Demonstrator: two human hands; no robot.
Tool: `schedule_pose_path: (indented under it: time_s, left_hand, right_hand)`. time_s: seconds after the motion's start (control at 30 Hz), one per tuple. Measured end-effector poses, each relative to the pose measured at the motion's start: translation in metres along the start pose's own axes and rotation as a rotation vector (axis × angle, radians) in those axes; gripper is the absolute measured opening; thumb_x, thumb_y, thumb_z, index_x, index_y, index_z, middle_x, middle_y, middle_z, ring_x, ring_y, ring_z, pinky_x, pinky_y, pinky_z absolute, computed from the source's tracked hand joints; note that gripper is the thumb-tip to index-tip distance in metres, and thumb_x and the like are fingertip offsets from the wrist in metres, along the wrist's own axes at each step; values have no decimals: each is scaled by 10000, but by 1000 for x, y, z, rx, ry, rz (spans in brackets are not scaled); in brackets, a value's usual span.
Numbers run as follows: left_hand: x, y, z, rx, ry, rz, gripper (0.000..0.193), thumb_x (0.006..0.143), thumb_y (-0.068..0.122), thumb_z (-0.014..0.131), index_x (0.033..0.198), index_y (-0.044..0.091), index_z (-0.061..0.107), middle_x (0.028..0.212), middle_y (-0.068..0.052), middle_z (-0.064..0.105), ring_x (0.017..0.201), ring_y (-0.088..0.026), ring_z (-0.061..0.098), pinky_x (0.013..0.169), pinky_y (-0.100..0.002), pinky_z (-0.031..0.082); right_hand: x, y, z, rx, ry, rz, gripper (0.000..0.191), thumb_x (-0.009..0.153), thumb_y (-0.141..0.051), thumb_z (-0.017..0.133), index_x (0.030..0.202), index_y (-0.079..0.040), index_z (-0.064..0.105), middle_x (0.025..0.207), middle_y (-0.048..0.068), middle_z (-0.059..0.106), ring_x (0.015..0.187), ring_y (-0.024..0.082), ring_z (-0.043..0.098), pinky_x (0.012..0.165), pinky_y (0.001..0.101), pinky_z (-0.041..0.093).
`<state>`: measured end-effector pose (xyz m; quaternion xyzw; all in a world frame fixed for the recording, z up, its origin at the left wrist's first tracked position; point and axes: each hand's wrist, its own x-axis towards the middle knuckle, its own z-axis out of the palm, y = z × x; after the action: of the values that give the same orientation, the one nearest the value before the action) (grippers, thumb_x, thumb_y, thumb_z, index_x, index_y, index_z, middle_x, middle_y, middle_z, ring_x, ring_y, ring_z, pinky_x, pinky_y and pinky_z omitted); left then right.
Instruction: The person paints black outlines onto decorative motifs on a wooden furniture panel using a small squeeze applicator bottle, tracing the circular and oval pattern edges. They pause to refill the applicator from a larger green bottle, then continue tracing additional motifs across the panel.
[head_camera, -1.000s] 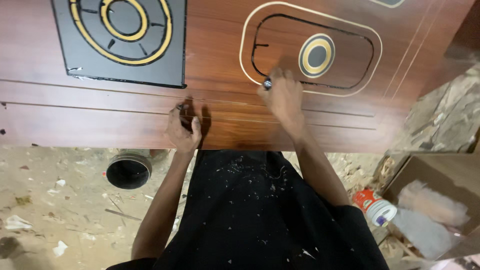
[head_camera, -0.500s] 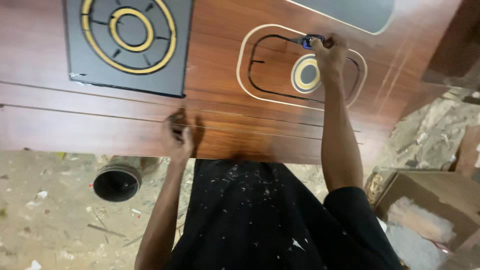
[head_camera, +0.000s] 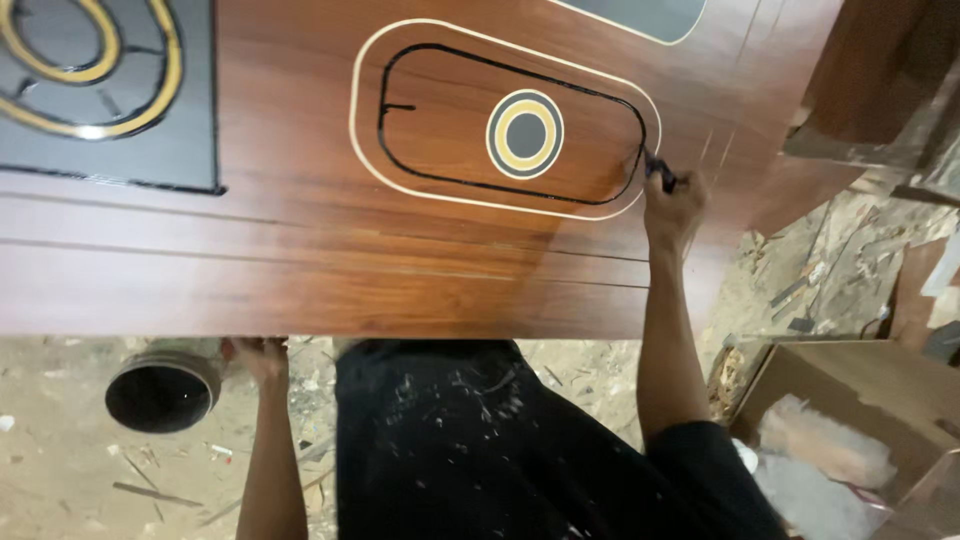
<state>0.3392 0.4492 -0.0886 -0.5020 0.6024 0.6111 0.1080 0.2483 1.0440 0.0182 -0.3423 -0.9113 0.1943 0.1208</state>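
A brown wooden door panel (head_camera: 300, 270) lies flat in front of me. It carries an oval inlay with a cream outline, a black-painted groove (head_camera: 440, 180) and a black and gold round disc (head_camera: 525, 133). My right hand (head_camera: 672, 208) is at the right end of the oval, shut on a small dark brush (head_camera: 658, 170) whose tip touches the groove. My left hand (head_camera: 256, 358) is below the panel's near edge, against the rim of a round metal tin (head_camera: 165, 388). The panel edge hides part of that hand, so its grip is unclear.
A black square inlay with gold rings (head_camera: 90, 90) fills the panel's far left. An open cardboard box (head_camera: 850, 400) with white wadding stands at the lower right. Wood scraps and debris (head_camera: 820, 270) litter the dusty floor. Dark timber (head_camera: 880, 80) leans at the top right.
My right hand has moved with the brush from the oval's top down to its right end. My left hand has left the panel's edge and dropped to the tin below.
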Motion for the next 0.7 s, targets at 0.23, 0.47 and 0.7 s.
schedule_pose_path:
  time_s: [0.23, 0.47, 0.7]
  left_hand:
    - [53, -3, 91, -539, -287, -340, 621, 1058, 477, 521, 1515, 88, 362, 1304, -169, 601, 1046, -287, 590, 858, -417, 501]
    - [40, -1, 20, -870, -124, -198, 723, 1022, 604, 488, 1573, 163, 334, 1389, -181, 591, 1110, -328, 585, 915, -468, 504]
    - [-25, -19, -78, -502, 200, -21, 686, 966, 495, 511, 1533, 194, 269, 1308, -131, 660, 1053, -307, 701, 852, -438, 555]
  right_hand:
    - [-63, 64, -26, 70, -146, 51, 197, 887, -98, 795, 868, 0, 626, 730, 13, 589, 663, 109, 518, 570, 289, 402]
    - [-64, 1, 10, 1050, -482, 376, 112, 967, -65, 721, 979, -6, 626, 842, 67, 643, 654, 140, 602, 580, 263, 491]
    - [-48, -146, 96, 753, -625, 136, 110, 920, -27, 724, 1023, 8, 708, 854, 36, 699, 675, 77, 620, 570, 217, 483]
